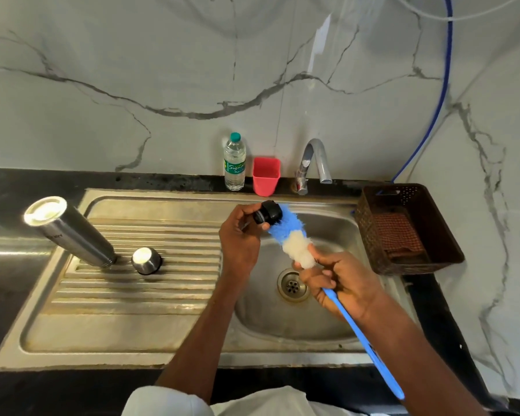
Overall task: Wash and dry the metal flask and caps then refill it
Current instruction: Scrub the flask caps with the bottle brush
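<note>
Black cap in left hand, brush touching

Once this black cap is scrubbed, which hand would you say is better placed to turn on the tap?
Probably the right hand: it is nearer the tap, though it grips the brush. The left hand holds the cap.

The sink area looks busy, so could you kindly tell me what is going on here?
A person is scrubbing a black cap, held in the left hand, with a blue and white bottle brush gripped by the right hand over the sink basin. The metal flask stands upside down on the drainboard beside a steel cap.
</note>
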A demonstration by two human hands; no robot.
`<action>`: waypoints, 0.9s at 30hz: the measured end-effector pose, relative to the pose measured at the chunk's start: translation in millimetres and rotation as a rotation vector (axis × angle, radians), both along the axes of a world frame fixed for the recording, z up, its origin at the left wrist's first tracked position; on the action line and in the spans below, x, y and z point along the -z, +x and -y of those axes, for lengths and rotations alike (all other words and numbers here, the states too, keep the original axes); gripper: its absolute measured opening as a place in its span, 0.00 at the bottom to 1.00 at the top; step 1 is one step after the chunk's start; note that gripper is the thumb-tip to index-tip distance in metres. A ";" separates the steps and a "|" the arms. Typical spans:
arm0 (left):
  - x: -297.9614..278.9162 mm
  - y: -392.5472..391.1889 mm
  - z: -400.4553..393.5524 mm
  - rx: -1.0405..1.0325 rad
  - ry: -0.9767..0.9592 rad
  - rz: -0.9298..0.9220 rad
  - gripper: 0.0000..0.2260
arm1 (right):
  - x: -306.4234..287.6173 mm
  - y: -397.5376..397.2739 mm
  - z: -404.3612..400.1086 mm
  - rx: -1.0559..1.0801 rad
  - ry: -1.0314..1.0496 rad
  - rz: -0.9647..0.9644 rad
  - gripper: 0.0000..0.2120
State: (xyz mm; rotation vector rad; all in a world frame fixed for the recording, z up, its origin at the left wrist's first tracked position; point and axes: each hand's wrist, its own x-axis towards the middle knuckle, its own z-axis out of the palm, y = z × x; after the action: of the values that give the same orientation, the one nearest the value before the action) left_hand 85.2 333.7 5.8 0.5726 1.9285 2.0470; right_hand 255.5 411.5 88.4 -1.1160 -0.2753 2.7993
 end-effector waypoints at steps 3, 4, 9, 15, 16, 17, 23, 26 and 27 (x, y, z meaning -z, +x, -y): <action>-5.2 12.9 -5.2 0.069 0.014 0.151 0.13 | 18.8 -6.2 -10.6 0.000 0.021 0.011 0.15; -8.3 17.2 -7.9 0.095 0.016 0.241 0.10 | 27.1 -8.9 -14.5 0.002 0.053 0.017 0.15; -28.7 10.9 -7.8 0.155 -0.130 0.850 0.07 | 55.9 -2.3 -16.2 -0.024 0.296 0.021 0.07; -28.5 1.3 9.8 0.288 -0.044 1.182 0.14 | 54.9 9.2 -6.2 -0.065 0.341 0.026 0.12; -26.0 1.3 8.8 0.231 -0.045 1.119 0.12 | 53.3 11.5 -4.5 -0.074 0.345 0.035 0.13; -21.3 0.0 7.5 0.159 -0.053 1.032 0.11 | 51.0 14.5 -2.5 -0.076 0.344 0.041 0.13; -11.0 4.7 6.0 0.133 -0.126 0.536 0.05 | 46.5 16.1 -9.1 -0.052 0.305 0.071 0.10; -13.5 13.6 4.1 0.324 -0.156 0.668 0.04 | 53.2 7.5 -22.3 -0.024 0.233 0.053 0.05; -13.2 14.0 3.3 0.349 -0.150 0.713 0.04 | 54.6 7.1 -24.4 -0.022 0.229 0.051 0.05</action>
State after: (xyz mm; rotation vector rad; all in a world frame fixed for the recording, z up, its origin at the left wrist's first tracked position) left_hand 99.2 330.3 19.0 0.0969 1.4170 1.5714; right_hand 262.6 435.9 33.8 -1.1371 -0.5998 2.6751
